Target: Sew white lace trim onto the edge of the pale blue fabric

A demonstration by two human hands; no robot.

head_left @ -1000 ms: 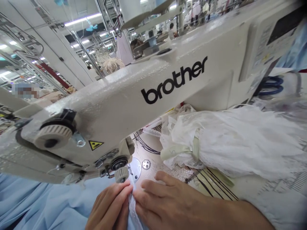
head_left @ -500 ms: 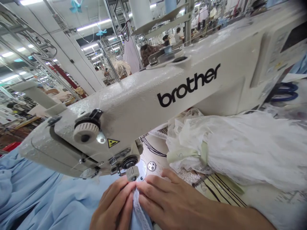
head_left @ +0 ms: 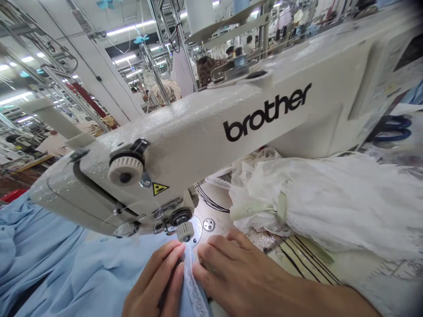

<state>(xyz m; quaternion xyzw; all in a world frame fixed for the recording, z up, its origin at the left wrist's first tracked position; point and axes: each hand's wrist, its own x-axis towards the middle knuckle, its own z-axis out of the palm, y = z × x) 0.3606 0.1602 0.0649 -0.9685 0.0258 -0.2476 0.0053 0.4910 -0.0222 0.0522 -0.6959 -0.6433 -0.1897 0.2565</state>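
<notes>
Closest to us, our left hand (head_left: 153, 277) closes on a narrow white lace trim (head_left: 193, 286), its fingers and thumb together around the strip. Our right hand (head_left: 228, 268) lies against the trim's other side with its fingers bent and pressing down; whether its thumb closes underneath, we cannot tell. The trim runs along pale blue woven cloth (head_left: 99, 268), between our hands and up to the needle area, just below a small ridged cream wheel (head_left: 184, 231). Beyond our right hand sits a round metal plate (head_left: 209, 224) on the pale sewing table (head_left: 330, 268). A bundle of white lace fabric tied with a pale green strip (head_left: 317, 207) lies further right, with blue-handled scissors (head_left: 393, 134) past it. Above everything stretches the cream Brother sewing machine arm (head_left: 198, 127). Far off, rows of workstations fill a bright factory floor (head_left: 99, 75).
</notes>
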